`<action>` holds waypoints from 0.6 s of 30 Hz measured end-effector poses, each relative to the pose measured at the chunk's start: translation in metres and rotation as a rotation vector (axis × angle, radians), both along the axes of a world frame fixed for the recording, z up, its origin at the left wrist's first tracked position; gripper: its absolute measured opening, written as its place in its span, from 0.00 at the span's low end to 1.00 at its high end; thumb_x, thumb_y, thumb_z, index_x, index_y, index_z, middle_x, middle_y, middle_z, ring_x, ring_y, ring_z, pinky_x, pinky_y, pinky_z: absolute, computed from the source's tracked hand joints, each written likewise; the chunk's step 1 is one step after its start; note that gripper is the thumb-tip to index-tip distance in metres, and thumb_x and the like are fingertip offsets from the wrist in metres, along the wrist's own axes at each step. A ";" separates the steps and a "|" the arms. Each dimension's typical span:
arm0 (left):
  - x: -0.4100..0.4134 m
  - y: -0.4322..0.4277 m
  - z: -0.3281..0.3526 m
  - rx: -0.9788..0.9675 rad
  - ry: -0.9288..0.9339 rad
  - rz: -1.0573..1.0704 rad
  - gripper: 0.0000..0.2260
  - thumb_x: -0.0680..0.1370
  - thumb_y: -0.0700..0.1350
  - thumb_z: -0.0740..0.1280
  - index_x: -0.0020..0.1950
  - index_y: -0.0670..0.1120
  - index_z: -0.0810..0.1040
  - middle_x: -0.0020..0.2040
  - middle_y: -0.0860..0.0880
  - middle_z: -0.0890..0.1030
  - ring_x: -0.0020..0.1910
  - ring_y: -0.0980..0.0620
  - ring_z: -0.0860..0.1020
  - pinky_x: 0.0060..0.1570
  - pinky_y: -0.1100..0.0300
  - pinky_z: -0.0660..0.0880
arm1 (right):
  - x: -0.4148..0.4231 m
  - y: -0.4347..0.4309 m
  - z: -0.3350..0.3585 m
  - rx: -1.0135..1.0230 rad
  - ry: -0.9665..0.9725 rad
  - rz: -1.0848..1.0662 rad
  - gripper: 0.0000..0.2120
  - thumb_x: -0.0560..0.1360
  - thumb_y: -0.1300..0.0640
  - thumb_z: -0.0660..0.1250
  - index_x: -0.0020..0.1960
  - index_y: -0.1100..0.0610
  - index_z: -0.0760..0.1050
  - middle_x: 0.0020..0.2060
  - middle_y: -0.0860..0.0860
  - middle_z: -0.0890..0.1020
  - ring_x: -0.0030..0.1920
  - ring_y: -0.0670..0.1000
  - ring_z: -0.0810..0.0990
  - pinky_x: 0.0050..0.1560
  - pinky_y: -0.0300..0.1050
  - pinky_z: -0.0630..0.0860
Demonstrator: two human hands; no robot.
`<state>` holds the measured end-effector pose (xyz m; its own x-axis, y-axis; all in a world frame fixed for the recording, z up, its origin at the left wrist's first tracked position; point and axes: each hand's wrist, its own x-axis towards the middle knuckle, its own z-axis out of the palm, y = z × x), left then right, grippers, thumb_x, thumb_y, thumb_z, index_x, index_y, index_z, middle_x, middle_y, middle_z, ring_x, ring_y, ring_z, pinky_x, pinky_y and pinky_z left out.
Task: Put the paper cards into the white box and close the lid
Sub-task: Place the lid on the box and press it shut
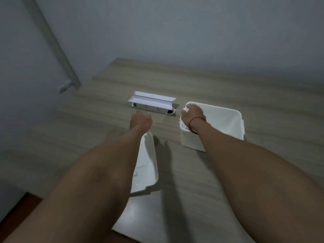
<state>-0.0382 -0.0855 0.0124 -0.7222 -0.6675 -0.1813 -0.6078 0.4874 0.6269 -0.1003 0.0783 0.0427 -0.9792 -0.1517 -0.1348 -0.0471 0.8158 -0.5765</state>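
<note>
Both hands reach out over the bench (228,88). Nearest me, a white sheet (138,216) lies at the bench edge, and the lid (147,165) rests beyond it under my left forearm. My left hand (141,121) hovers curled into a loose fist, gripping nothing I can see. My right hand (192,114) is closed over the near-left rim of the open box (226,123); whether it holds cards I cannot tell. Farthest, folded paper (151,99) lies on a socket strip (153,108).
</note>
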 end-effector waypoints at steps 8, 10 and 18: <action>0.094 -0.068 -0.059 0.094 -0.217 0.225 0.23 0.81 0.51 0.57 0.64 0.33 0.74 0.65 0.34 0.76 0.65 0.36 0.75 0.62 0.51 0.72 | 0.050 -0.089 -0.062 0.006 -0.199 0.168 0.18 0.78 0.54 0.60 0.64 0.63 0.73 0.64 0.61 0.76 0.64 0.63 0.75 0.61 0.52 0.73; 0.108 -0.073 -0.080 0.148 -0.291 0.253 0.24 0.80 0.52 0.57 0.65 0.35 0.73 0.66 0.35 0.76 0.65 0.38 0.75 0.62 0.52 0.72 | 0.062 -0.094 -0.085 0.047 -0.270 0.175 0.19 0.79 0.54 0.59 0.66 0.63 0.71 0.65 0.61 0.75 0.65 0.62 0.74 0.62 0.50 0.72; 0.118 -0.078 -0.108 0.419 -0.281 0.349 0.28 0.80 0.57 0.54 0.69 0.37 0.70 0.66 0.39 0.77 0.67 0.41 0.74 0.67 0.51 0.71 | 0.082 -0.109 -0.126 0.140 -0.394 0.106 0.18 0.78 0.64 0.60 0.68 0.64 0.70 0.67 0.61 0.74 0.67 0.61 0.74 0.64 0.49 0.71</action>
<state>0.0795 -0.1635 -0.0958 -0.3605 -0.6866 -0.6314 -0.8568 -0.0239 0.5151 -0.0187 -0.0310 -0.0834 -0.8290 -0.2022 -0.5214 0.0666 0.8900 -0.4510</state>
